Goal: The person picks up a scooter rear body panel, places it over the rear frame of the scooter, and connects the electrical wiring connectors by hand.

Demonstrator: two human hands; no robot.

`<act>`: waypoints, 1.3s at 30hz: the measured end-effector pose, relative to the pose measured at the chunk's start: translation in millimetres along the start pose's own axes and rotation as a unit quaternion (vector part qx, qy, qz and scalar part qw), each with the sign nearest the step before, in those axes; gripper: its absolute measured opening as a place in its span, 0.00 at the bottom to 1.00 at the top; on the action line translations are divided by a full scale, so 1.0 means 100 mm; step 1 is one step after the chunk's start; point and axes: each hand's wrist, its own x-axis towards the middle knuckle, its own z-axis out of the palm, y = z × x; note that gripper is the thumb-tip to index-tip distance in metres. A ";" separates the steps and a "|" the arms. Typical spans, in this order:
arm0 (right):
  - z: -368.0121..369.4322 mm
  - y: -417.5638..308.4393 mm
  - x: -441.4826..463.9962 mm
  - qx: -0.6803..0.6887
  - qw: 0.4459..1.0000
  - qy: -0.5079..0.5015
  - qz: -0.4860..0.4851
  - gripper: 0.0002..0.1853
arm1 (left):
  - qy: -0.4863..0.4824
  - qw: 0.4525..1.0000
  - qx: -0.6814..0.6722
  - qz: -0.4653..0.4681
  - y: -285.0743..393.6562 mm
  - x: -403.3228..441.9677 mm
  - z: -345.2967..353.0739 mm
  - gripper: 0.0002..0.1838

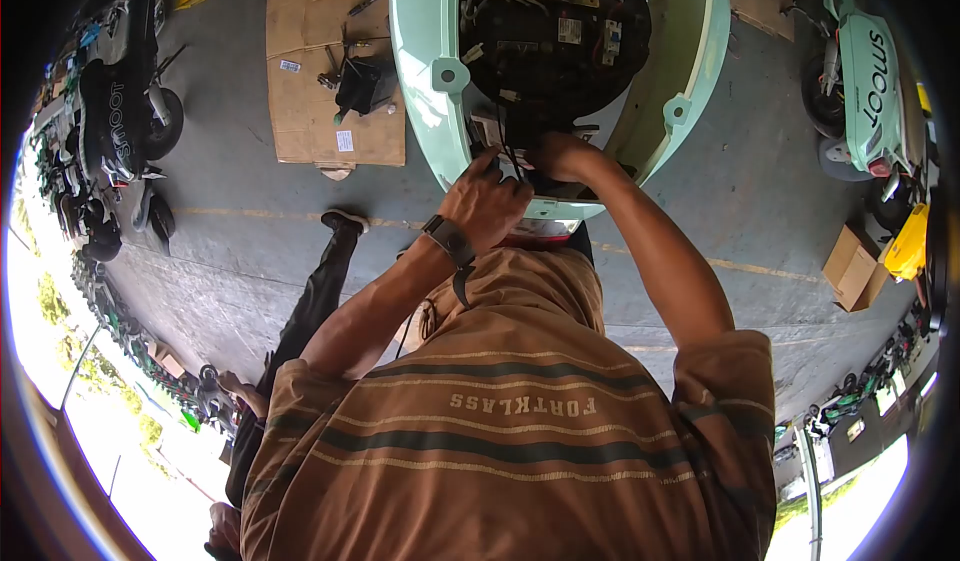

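Note:
A mint-green scooter body [415, 31] is open in front of me, with a dark round part [560, 46], connectors and wires inside. My left hand [487, 201], with a black watch on its wrist, is at the near end of the opening. Its fingers are curled together beside thin black cables [508, 146]; whatever they pinch is too small to tell. Close to its right, my right hand [568, 158] reaches down into the same end of the opening, its fingertips hidden inside. Just below both hands is a red and clear light [543, 228].
Flattened cardboard [300, 111] with tools and a black tray [365, 86] lies to the left. Scooters stand at both sides, one black [120, 111], one green [868, 91]. A cardboard box [855, 269] is at the right. Another person's dark-clothed leg [310, 301] is at the lower left.

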 end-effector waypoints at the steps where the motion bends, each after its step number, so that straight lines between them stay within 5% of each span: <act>1: 0.06 0.00 0.23 -0.041 0.996 -0.080 -0.022 0.20 | 0.002 1.000 -0.001 -0.004 -0.01 0.02 0.01 0.06; 3: 0.21 0.03 0.67 -0.101 0.971 -0.201 -0.081 0.17 | 0.023 1.000 -0.002 -0.012 -0.07 0.03 0.01 0.06; 7: 0.85 0.35 1.37 -0.077 0.953 -0.190 -0.222 0.14 | 0.012 0.999 -0.006 -0.029 -0.14 0.04 -0.05 0.06; 12: 0.57 -0.07 0.86 0.164 0.950 -0.253 -0.083 0.14 | 0.043 0.998 -0.032 -0.028 -0.18 0.06 0.00 0.06; 15: 0.51 0.02 0.70 0.246 0.925 -0.261 -0.122 0.15 | 0.035 0.999 -0.029 -0.022 -0.15 0.08 -0.05 0.06; 17: 0.50 0.07 0.66 0.073 0.939 -0.208 -0.265 0.16 | 0.020 0.999 -0.018 -0.017 -0.15 0.10 -0.06 0.06; 23: 0.04 -0.21 0.04 0.046 0.967 -0.222 -0.119 0.18 | 0.010 1.000 -0.027 -0.008 -0.10 0.14 -0.05 0.04; 27: 0.37 0.02 0.32 0.119 0.943 -0.161 -0.264 0.21 | 0.012 1.000 -0.024 -0.010 -0.06 0.14 -0.09 0.04; 32: 0.22 -0.32 0.25 0.022 0.999 -0.010 -0.048 0.27 | 0.025 0.999 -0.019 -0.016 -0.03 0.12 -0.09 0.04; 39: 0.38 -0.49 0.59 0.043 0.983 0.006 -0.176 0.29 | 0.015 0.999 -0.021 -0.025 0.07 0.11 -0.04 0.06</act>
